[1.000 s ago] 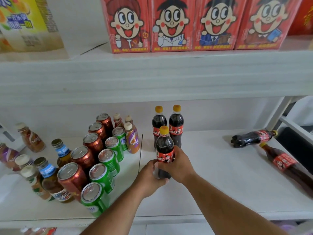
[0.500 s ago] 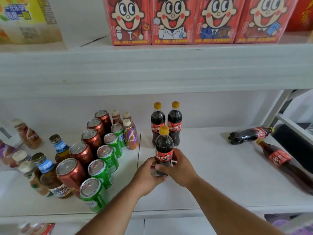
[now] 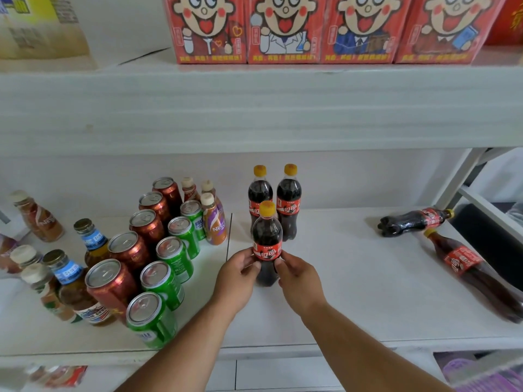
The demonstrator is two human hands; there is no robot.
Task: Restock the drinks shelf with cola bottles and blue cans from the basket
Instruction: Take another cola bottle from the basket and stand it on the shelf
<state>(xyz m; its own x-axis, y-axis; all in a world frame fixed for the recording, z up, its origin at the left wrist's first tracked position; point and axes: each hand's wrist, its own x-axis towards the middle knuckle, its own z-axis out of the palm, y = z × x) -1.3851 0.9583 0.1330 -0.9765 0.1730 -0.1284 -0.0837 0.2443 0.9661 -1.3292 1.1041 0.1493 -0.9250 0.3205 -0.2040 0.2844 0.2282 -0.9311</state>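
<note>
White and smooth, the shelf [image 3: 353,281] carries many drinks under a thick white board. At the far left stand small plastic coffee bottles [image 3: 38,219] with pale caps, and glass bottles with blue neck labels [image 3: 66,274] and metal crown caps. Next to them come two slanted rows of round metal cans: red cans [image 3: 111,287] with shiny silver tops, then green cans [image 3: 162,281], touching each other along the row. Behind the green row stands a purple and orange bottle [image 3: 215,222].

The left hand [image 3: 236,278] and the right hand [image 3: 301,281] both hold the front cola bottle [image 3: 267,236], one from each side. The fingertips press on its red label, so each grip is closed on the bottle. This bottle is clear plastic with dark liquid, a waist shape and a yellow cap. It stands upright on the shelf, just right of the seam between the two shelf boards, near the green cans but apart from them. Just behind it stand two same cola bottles [image 3: 288,205], side by side and upright.

Well apart to the right, a small cola bottle [image 3: 410,222] lies on its side, and near it a longer bottle with brown liquid [image 3: 475,275] also lies flat. Above, on the upper shelf, red cartoon cartons [image 3: 319,29] stand in a row.
</note>
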